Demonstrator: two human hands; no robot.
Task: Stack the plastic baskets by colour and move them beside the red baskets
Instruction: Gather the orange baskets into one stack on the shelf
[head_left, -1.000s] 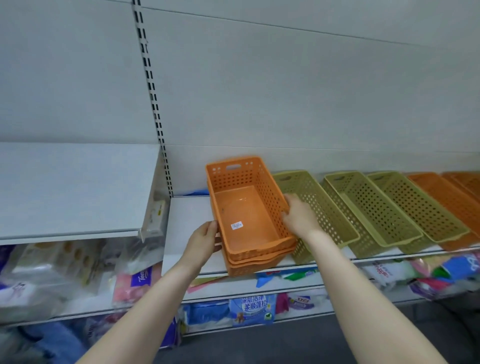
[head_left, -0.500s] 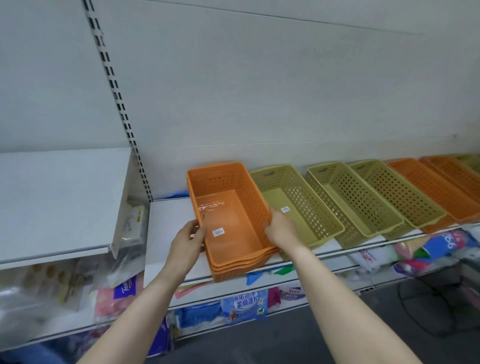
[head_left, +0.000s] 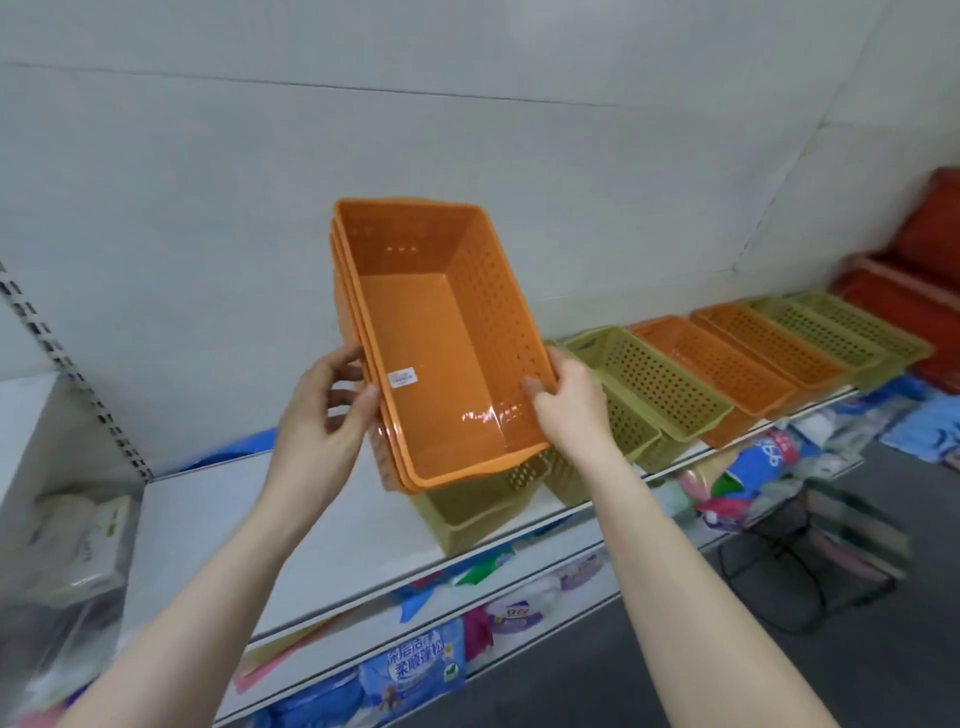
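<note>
Both hands held a nested stack of orange baskets (head_left: 447, 353) in the air above the white shelf (head_left: 291, 525), tilted so its open top faced the camera. The left hand (head_left: 322, 415) was closed on the stack's left rim, thumb on the inside edge and fingers spread behind. The right hand (head_left: 569, 405) was closed on the right rim, thumb inside. Just below the hands a green basket (head_left: 467, 514) sat on the shelf. Past the right hand ran a row of more green baskets (head_left: 654, 384) and orange baskets (head_left: 722, 358). The red baskets (head_left: 919, 291) stood farthest from that hand, at the row's end.
</note>
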